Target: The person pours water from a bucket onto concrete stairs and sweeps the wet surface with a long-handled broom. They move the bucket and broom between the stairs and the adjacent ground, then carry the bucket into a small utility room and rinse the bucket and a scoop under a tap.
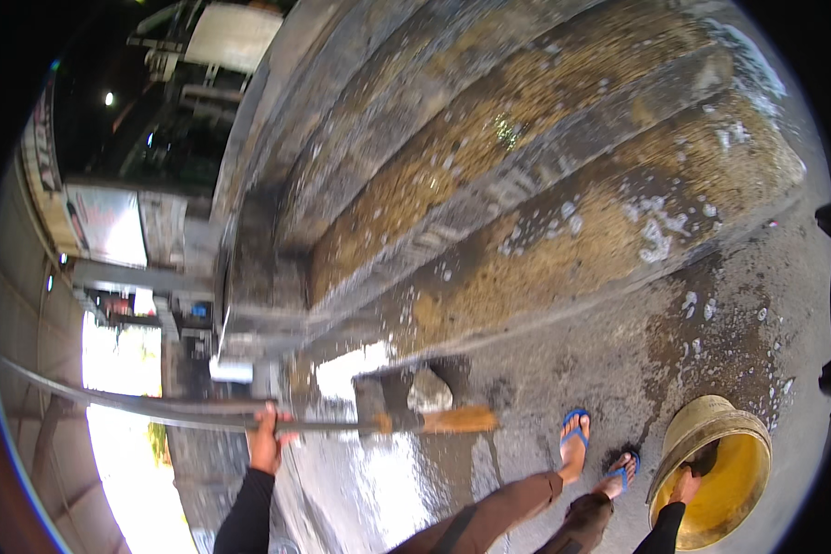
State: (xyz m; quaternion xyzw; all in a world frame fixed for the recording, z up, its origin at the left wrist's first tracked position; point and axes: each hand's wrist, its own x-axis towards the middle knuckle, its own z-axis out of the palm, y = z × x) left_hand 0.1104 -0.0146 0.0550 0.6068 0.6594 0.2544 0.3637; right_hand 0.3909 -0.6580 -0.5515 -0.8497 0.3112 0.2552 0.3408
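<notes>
My left hand (265, 445) is wrapped round the long, thin shaft of a broom (342, 427). Its orange-brown bristle end (462, 421) points right, over the wet ground. At the lower right, my right hand (685, 484) reaches inside the rim of a worn cream-coloured bucket (706, 413) with a yellow inside. Its fingers are closed on a dark object (706, 455), partly hidden, whose kind I cannot make out. Both forearms wear black sleeves.
Wet concrete steps (526, 185) with patches of suds run across the upper middle. A pale stone (429, 391) lies by the lowest step. My feet in blue flip-flops (577, 434) stand left of the bucket. Wet concrete ground (563, 379) shines in places.
</notes>
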